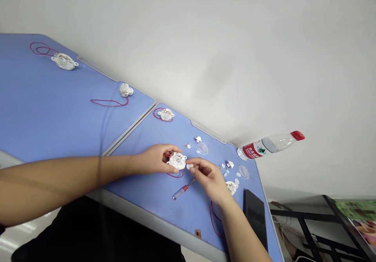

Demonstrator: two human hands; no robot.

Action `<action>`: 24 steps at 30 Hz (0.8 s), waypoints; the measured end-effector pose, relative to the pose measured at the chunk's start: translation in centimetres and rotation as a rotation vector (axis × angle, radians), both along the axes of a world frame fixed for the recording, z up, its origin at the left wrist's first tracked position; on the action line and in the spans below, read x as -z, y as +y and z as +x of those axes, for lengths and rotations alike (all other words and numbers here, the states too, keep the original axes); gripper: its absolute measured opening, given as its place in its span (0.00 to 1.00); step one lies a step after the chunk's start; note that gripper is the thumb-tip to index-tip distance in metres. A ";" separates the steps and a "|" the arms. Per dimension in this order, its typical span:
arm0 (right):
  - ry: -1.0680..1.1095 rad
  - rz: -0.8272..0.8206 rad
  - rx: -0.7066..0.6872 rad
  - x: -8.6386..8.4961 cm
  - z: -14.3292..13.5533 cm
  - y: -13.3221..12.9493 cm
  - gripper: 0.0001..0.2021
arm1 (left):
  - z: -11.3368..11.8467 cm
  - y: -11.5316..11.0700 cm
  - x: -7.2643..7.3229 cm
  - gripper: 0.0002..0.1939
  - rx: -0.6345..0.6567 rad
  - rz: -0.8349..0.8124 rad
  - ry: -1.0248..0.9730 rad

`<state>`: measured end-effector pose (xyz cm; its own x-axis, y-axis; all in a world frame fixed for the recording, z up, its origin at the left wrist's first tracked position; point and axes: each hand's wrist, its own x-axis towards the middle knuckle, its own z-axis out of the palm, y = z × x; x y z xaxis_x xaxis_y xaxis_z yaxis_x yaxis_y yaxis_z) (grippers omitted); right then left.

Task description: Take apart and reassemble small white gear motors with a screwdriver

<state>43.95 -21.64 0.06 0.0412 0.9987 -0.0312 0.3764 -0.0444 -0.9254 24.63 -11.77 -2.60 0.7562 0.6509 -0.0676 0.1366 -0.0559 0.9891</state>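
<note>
My left hand is closed around the edge of a round white plastic housing with inner parts showing and a red cord below it. Just to its right, my right hand pinches a small white disc-like piece between thumb and fingers, close to the housing's rim. Below the hands, a screwdriver with a clear and red handle lies on the blue table. Behind my right wrist, another white housing is partly hidden, and a red cord trails near it.
White housings with red cords stand along the table's back edge. Clear covers, screws and small white parts lie beyond my hands. A water bottle stands at the back right, and a black flat object lies by the right edge.
</note>
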 end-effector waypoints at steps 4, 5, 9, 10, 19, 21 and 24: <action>-0.223 0.192 -0.070 -0.2 -0.7 -0.5 0.10 | 0.0 -0.2 -0.3 0.26 0.011 -0.018 -0.009; -0.266 0.230 -0.084 -0.2 -0.8 -0.6 0.11 | 0.0 -0.2 -0.3 0.26 0.011 -0.024 -0.012; -0.386 0.311 -0.111 -0.1 -1.2 -0.8 0.14 | 0.1 -0.4 -0.3 0.26 0.011 -0.051 -0.034; -0.399 0.320 -0.112 -0.1 -1.2 -0.8 0.15 | 0.1 -0.4 -0.3 0.26 0.006 -0.053 -0.041; -0.377 0.319 -0.138 -0.4 -0.9 -1.2 0.16 | 0.1 -0.6 -0.6 0.25 0.004 -0.002 -0.054; -0.372 0.323 -0.130 -0.4 -0.9 -1.2 0.16 | 0.1 -0.7 -0.8 0.25 -0.005 0.004 -0.058; -0.368 0.315 -0.131 -0.5 -1.1 -1.2 0.16 | 0.1 -0.8 -1.1 0.24 -0.017 -0.006 -0.059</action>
